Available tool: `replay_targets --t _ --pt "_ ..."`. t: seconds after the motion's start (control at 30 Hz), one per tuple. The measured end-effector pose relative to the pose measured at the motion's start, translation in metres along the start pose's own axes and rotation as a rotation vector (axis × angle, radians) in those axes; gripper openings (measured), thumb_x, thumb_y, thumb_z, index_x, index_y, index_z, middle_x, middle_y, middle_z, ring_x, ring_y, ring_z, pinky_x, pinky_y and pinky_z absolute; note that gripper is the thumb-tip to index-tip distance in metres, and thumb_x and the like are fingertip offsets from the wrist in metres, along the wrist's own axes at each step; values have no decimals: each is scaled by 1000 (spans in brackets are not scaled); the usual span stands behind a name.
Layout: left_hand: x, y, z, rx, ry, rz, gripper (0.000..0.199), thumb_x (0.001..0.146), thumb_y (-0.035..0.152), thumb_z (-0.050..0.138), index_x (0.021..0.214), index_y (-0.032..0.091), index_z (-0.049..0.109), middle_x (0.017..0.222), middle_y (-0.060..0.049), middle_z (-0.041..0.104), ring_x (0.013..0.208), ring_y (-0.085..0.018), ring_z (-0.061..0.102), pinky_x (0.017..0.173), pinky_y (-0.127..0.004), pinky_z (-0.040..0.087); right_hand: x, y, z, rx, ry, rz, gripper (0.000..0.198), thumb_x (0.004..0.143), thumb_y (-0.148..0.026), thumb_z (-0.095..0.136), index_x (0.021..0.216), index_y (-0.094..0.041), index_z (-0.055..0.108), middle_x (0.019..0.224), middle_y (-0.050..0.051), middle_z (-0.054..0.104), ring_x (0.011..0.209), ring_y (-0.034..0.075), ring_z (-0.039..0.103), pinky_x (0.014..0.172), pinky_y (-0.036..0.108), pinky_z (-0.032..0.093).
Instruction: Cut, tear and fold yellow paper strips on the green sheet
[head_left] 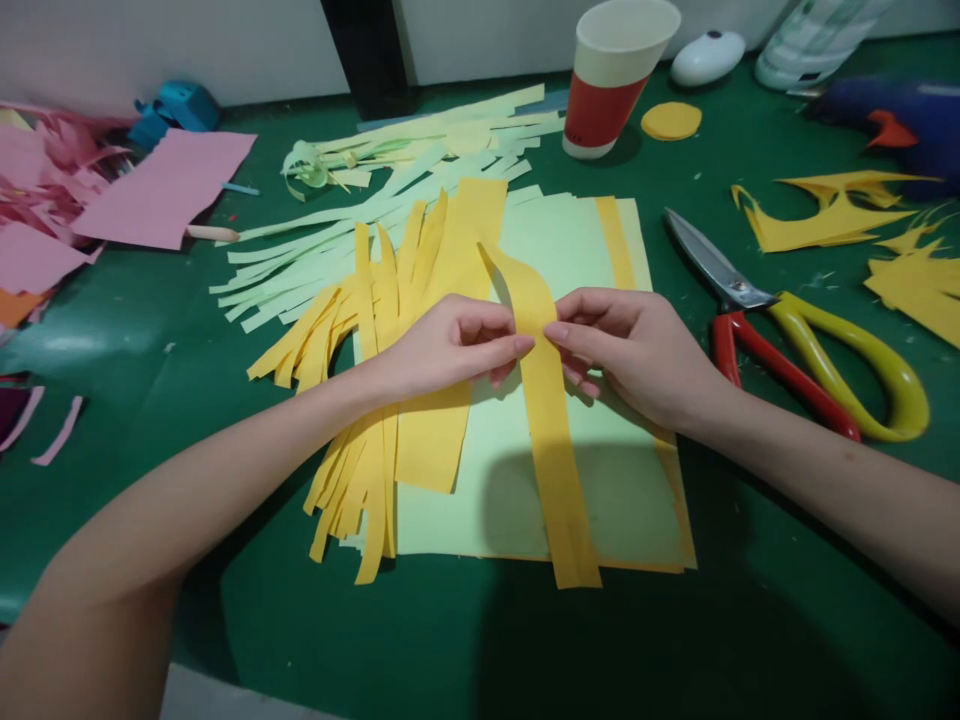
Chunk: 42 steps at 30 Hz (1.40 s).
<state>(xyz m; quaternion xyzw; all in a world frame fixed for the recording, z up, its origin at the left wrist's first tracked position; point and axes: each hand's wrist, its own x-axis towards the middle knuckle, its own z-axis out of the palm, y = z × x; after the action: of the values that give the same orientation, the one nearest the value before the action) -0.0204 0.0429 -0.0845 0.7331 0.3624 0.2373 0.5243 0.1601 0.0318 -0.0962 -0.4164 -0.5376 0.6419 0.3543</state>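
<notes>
Between my two hands is a long yellow paper strip (551,430), its far end curling up to the left. My left hand (472,340) pinches its left edge, thumb on top. On the other edge, my right hand (619,345) pinches with thumb and fingers. Beneath the strip lie pale green paper sheets (510,500), with yellow paper showing along their right side. Wider yellow paper (435,440) and several narrow yellow strips (360,480) lie under and beside my left forearm.
Large scissors (750,295) with red and yellow handles lie right of the sheets. Pale green strips (330,240) spread behind. A paper cup (611,85) stands at the back. Pink paper (165,190) is on the left, yellow scraps (832,205) on the right, upon the green table (360,650).
</notes>
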Motion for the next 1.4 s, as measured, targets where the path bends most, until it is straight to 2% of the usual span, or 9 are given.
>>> replay_targets --t 0.23,0.47,0.67,0.8,1.03,1.2,1.4 --pt "1 1 1 -3 23 -24 28 79 21 51 52 15 49 50 3 52 45 -5 45 44 -18 35 -3 -4 2 -99 -37 -16 10 78 -20 55 69 -19 53 45 -5 45 36 6 39 34 20 29" --pt "2 -1 0 83 33 -16 26 75 21 55 50 14 56 48 2 52 43 -6 40 41 -20 30 -3 -6 3 -286 -92 -72 18 78 -19 53 60 -18 52 46 -5 44 42 6 41 40 21 32" --pt "1 -4 -2 87 44 -20 25 76 25 55 53 15 60 51 0 56 46 -8 46 43 -21 33 -1 -5 1 -268 -121 -89 19 79 -21 52 60 -19 48 51 -3 48 44 7 43 42 21 35" --pt "2 -3 -1 43 36 -21 25 76 23 55 53 15 56 52 1 56 46 -7 47 43 -19 34 -1 -5 1 -255 -126 -76 15 80 -21 50 66 -18 53 49 -4 45 43 7 41 41 21 33" --pt "3 1 2 -83 76 -47 16 74 18 55 59 16 50 54 4 49 47 -6 43 43 -19 34 -2 -6 2 -230 -97 -56 11 77 -22 55 67 -17 56 50 -4 44 44 7 39 40 22 30" --pt "4 1 3 -75 72 -45 18 72 18 56 58 16 46 54 4 45 48 -6 42 42 -19 31 -3 -8 3 -215 -112 -21 12 74 -27 58 68 -16 57 47 -6 41 42 6 35 38 22 25" --pt "5 -1 3 -41 94 -16 20 71 16 56 54 16 44 52 4 43 47 -6 40 42 -19 29 -2 -9 3 -260 -110 -33 13 73 -23 58 63 -16 56 44 -6 40 39 5 34 37 22 23"
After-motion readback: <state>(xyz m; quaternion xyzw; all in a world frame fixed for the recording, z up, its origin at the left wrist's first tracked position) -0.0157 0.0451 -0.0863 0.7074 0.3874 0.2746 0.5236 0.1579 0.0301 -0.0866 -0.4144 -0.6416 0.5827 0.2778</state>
